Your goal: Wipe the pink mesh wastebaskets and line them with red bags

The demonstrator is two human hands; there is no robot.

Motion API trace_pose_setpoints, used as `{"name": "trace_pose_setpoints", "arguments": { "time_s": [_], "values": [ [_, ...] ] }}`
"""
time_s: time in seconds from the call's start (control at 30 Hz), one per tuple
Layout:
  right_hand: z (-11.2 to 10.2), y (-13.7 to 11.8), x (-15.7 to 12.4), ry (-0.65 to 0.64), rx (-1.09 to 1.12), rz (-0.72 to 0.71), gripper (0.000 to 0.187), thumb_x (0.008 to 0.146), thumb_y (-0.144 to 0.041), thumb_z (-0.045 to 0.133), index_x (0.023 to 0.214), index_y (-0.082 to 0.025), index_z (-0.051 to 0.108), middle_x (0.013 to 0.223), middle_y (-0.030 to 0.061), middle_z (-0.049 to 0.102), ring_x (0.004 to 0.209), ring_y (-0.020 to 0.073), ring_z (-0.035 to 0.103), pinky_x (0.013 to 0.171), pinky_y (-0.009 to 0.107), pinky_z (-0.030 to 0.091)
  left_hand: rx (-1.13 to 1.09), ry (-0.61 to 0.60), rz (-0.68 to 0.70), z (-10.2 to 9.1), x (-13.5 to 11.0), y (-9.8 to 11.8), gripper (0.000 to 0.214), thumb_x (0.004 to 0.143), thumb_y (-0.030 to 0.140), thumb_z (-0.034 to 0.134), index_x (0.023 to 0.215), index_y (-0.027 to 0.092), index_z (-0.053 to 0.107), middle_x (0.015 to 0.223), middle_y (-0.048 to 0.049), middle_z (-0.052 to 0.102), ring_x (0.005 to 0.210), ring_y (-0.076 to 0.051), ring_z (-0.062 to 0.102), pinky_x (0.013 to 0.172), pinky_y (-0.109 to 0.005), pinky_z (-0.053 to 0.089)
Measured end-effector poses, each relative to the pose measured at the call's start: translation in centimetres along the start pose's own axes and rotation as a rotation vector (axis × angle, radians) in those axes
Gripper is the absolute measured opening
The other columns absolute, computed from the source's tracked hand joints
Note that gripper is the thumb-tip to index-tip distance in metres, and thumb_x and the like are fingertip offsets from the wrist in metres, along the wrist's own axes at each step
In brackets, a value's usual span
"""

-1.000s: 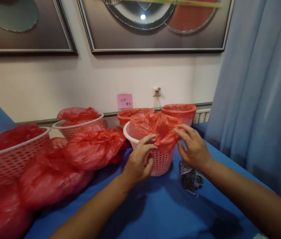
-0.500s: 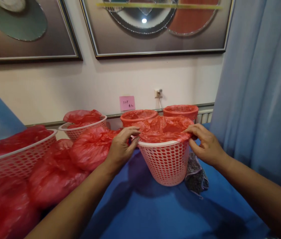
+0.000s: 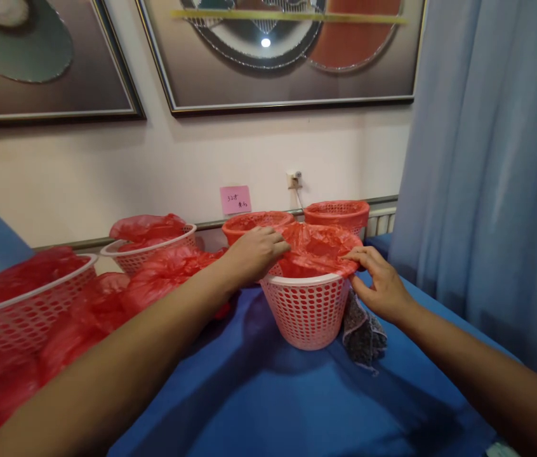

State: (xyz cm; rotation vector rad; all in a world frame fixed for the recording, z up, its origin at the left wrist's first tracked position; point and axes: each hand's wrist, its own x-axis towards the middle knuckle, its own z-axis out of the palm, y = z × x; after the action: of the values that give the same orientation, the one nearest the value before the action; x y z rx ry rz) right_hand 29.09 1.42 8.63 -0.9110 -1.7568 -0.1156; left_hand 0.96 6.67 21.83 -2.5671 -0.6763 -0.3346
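Observation:
A pink-white perforated plastic basket stands upright on the blue-covered surface, lined with a thin red plastic bag. My right hand pinches the bag's edge at the basket's right rim, fingers above and thumb below. Over the left rim is my left hand, back upward, its curled fingers closed at the bag's edge; its thumb is hidden. Along the front, the bag's edge lies inside the white rim on the left and folds over it on the right. A crumpled grey cloth lies against the basket's right side.
Two baskets lined in red, one left and one right, stand behind. More white baskets and bunched red bags fill the left. A blue curtain hangs right. The wall carries a pink note and a socket.
My left hand has risen from the left rim and turned palm down, reaching over the basket's opening. The bag's front left edge has come off the rim inward. My right hand stays at the right rim.

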Motion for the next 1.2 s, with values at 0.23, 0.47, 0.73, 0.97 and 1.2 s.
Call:
{"name": "trace_pose_setpoints", "arguments": {
  "time_s": [0.23,0.47,0.73,0.97,1.2],
  "values": [
    [-0.2,0.1,0.0,0.004,0.028,-0.009,0.03,0.088,-0.012,0.055,0.115,-0.024,0.06,0.116,0.009,0.061,0.11,0.0262,0.064,0.097,0.046,0.055,-0.266,0.363,-0.227,0.6,-4.3,1.0,0.016,0.1,0.026,0.048,0.099,0.023,0.064,0.097,-0.0062,0.072,0.089,-0.022,0.066,0.081,-0.038,0.055],
    [-0.1,0.0,-0.2,-0.021,0.042,-0.005,0.035,0.09,-0.019,0.059,0.124,-0.024,0.058,0.121,0.0104,0.059,0.115,0.0266,0.062,0.098,0.046,0.055,0.124,0.411,0.007,1.8,-9.5,2.9,0.011,0.094,0.016,0.062,0.097,0.027,0.066,0.093,-0.001,0.076,0.095,-0.022,0.066,0.096,-0.043,0.045],
    [-0.3,0.2,-1.0,-0.019,-0.118,-0.087,0.053,0.093,-0.036,0.067,0.14,-0.023,0.047,0.129,0.0141,0.06,0.118,0.0319,0.062,0.098,0.054,0.056,-0.161,0.597,-0.158,3.9,-10.3,5.3,0.007,0.097,0.017,0.059,0.095,0.024,0.06,0.098,-0.0037,0.075,0.107,-0.022,0.064,0.1,-0.042,0.046],
    [0.1,-1.0,-1.6,0.179,-0.372,-0.303,0.046,0.093,-0.026,0.07,0.132,-0.021,0.047,0.132,0.0185,0.059,0.11,0.0286,0.066,0.084,0.043,0.061,-0.102,0.457,-0.121,5.1,-9.7,5.1,0.005,0.097,0.021,0.062,0.093,0.021,0.058,0.113,-0.0077,0.072,0.12,-0.027,0.06,0.1,-0.046,0.049],
    [0.0,-1.3,-0.7,0.181,-0.442,-0.444,0.023,0.094,-0.011,0.063,0.115,-0.019,0.058,0.107,0.0113,0.069,0.092,0.0232,0.067,0.078,0.038,0.058,-0.204,0.543,-0.142,4.5,-8.9,4.9,0.03,0.091,0.018,0.069,0.118,0.02,0.056,0.112,-0.0099,0.066,0.104,-0.023,0.063,0.091,-0.044,0.056]
  ]
}}
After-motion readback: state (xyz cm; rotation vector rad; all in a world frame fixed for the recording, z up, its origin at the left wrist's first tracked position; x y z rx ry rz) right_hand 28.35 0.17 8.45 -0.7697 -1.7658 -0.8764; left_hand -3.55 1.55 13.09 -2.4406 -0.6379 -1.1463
